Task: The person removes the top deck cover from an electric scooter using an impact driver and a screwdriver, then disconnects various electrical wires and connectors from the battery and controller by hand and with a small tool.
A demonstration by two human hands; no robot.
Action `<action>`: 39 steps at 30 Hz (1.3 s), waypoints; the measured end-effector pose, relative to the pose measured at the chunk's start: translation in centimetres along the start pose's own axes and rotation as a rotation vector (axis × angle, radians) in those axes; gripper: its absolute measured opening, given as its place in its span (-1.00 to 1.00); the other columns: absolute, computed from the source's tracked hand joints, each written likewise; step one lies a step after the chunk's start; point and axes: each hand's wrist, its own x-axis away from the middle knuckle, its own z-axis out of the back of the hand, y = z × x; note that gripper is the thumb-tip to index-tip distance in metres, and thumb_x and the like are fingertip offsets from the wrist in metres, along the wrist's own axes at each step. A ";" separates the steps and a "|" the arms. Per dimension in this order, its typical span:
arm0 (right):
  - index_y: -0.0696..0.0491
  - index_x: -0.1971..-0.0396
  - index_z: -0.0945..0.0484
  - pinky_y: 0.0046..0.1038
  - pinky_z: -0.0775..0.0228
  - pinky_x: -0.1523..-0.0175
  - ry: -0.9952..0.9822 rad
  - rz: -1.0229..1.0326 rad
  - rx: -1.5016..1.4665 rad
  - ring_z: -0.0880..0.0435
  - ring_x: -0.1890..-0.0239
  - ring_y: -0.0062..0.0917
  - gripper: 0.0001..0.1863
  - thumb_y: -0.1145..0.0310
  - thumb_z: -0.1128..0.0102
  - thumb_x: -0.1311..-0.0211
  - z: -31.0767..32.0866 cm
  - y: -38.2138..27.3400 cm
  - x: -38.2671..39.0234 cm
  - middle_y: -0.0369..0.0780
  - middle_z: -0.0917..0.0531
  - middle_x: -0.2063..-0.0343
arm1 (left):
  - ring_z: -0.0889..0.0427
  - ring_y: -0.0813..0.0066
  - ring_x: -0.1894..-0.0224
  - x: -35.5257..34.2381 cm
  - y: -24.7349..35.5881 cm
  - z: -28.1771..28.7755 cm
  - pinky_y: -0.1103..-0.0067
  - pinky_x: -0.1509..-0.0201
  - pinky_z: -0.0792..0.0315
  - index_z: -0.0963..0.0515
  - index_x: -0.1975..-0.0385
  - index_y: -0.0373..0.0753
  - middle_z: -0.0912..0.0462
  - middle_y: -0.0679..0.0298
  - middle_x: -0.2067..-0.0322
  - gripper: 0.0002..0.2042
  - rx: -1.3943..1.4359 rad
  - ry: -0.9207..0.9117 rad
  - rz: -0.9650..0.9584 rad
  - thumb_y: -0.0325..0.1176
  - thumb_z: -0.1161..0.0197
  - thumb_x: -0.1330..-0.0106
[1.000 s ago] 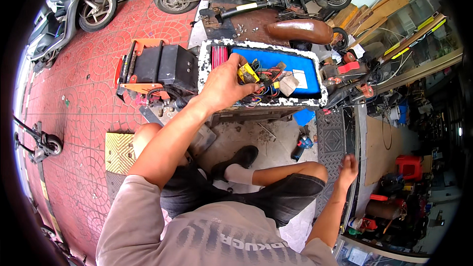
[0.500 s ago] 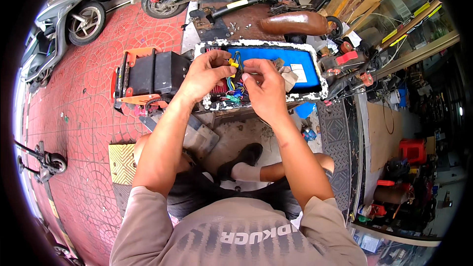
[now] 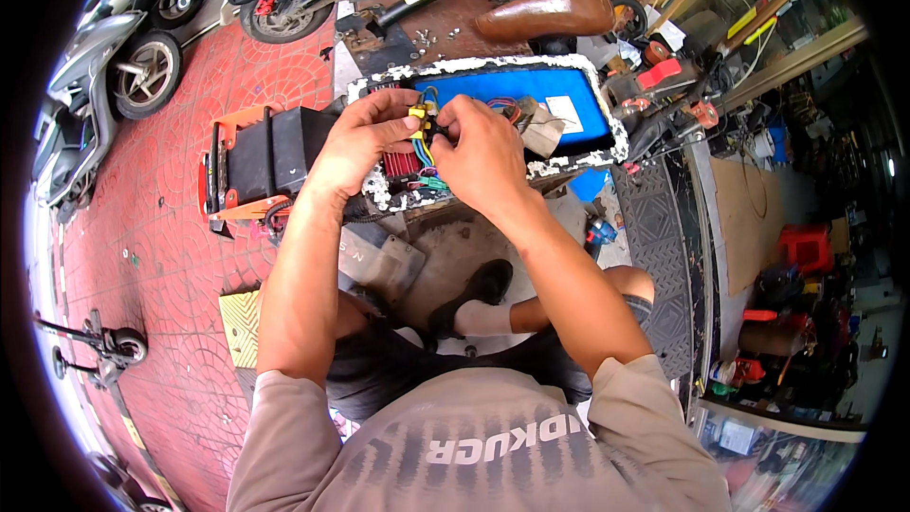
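Observation:
My left hand (image 3: pixel 353 144) pinches a yellow wire connector (image 3: pixel 418 114) between thumb and fingers, with blue and yellow-green wires running from it. Right beside it, my right hand (image 3: pixel 485 159) is closed, its fingertips at a small dark piece against the connector; what exactly they grip is partly hidden. Both hands are over an open, long compartment whose rim (image 3: pixel 607 85) is black with flaking white. Inside lie a blue-wrapped battery pack (image 3: pixel 507 87), a red finned block (image 3: pixel 400 164) and green connectors (image 3: pixel 432 183). A beige flap (image 3: pixel 542 133) lies on the pack.
An orange-framed black box (image 3: pixel 275 152) adjoins the compartment's left end. Beyond are loose screws (image 3: pixel 431 38), a brown leather seat (image 3: pixel 545 16) and a red-handled tool (image 3: pixel 661 73). Parked scooters (image 3: pixel 95 114) stand at far left. A grey plate (image 3: pixel 379 261) lies below my left forearm.
My right hand has moved in against the yellow connector, its fingers closing beside it. The left hand keeps its pinch. The whole view has shifted slightly.

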 end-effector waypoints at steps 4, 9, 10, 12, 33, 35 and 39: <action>0.11 0.37 -0.56 -0.13 -0.51 0.20 0.015 -0.053 -0.020 -0.71 0.32 -0.16 -0.84 0.44 -0.36 -0.06 0.1 -0.5 -0.2 -0.12 -0.69 0.41 | -0.68 0.47 -0.03 -0.2 0.0 0.3 0.53 -0.07 -0.61 -0.49 -0.23 -0.40 -0.68 0.20 -0.05 -0.60 0.012 -0.013 0.030 -0.40 -0.29 -0.45; 0.12 0.43 -0.54 -0.10 -0.51 0.20 0.032 0.026 -0.051 -0.70 0.29 -0.10 -0.83 0.44 -0.37 -0.02 0.5 -0.5 -0.1 -0.11 -0.69 0.42 | -0.70 0.43 0.00 -0.7 0.0 0.4 0.52 -0.04 -0.66 -0.47 -0.23 -0.43 -0.67 0.17 -0.04 -0.62 0.080 -0.065 0.042 -0.46 -0.22 -0.46; 0.12 0.42 -0.54 -0.10 -0.51 0.17 0.004 0.007 -0.052 -0.70 0.27 -0.10 -0.81 0.44 -0.40 0.00 0.8 -0.5 -0.2 -0.11 -0.69 0.40 | -0.70 0.43 0.00 -0.7 0.0 0.3 0.53 -0.03 -0.65 -0.48 -0.22 -0.42 -0.67 0.18 -0.03 -0.62 0.082 -0.070 0.043 -0.45 -0.23 -0.45; 0.12 0.40 -0.55 -0.10 -0.51 0.11 -0.056 -0.025 -0.062 -0.71 0.23 -0.11 -0.76 0.43 -0.46 0.03 1.3 -0.9 -0.3 -0.10 -0.69 0.35 | -0.69 0.44 0.01 -0.4 0.4 0.3 0.55 -0.01 -0.63 -0.50 -0.21 -0.41 -0.68 0.19 -0.02 -0.62 0.081 -0.071 0.047 -0.43 -0.23 -0.44; 0.04 0.21 -0.75 -0.10 -0.51 -0.07 0.240 -0.101 0.040 -0.69 0.07 -0.09 -0.81 0.35 -0.24 -0.28 7.4 9.5 -4.6 -0.07 -0.73 0.20 | -0.62 0.62 0.15 -0.3 -0.2 -2.0 0.67 0.19 -0.51 -0.50 -0.02 -0.30 -0.66 0.33 0.14 -0.68 -0.157 0.044 -0.071 -0.35 -0.31 -0.33; 0.06 0.27 -0.72 -0.13 -0.49 -0.07 0.235 0.132 -0.006 -0.67 0.06 -0.17 -0.85 0.36 -0.25 -0.25 6.6 6.6 -3.6 -0.13 -0.72 0.27 | -0.61 0.67 0.20 0.3 0.3 -2.6 0.70 0.22 -0.48 -0.50 0.07 -0.28 -0.66 0.36 0.18 -0.73 -0.176 0.051 -0.079 -0.34 -0.32 -0.32; 0.03 0.38 -0.69 -0.17 -0.38 -0.03 -0.017 0.411 0.039 -0.62 0.16 -0.27 -0.92 0.38 -0.30 -0.17 5.9 1.6 -1.0 -0.24 -0.69 0.33 | -0.57 0.69 0.24 0.1 0.0 -2.0 0.70 0.26 -0.45 -0.52 0.11 -0.29 -0.64 0.37 0.23 -0.75 -0.224 0.043 -0.055 -0.35 -0.32 -0.30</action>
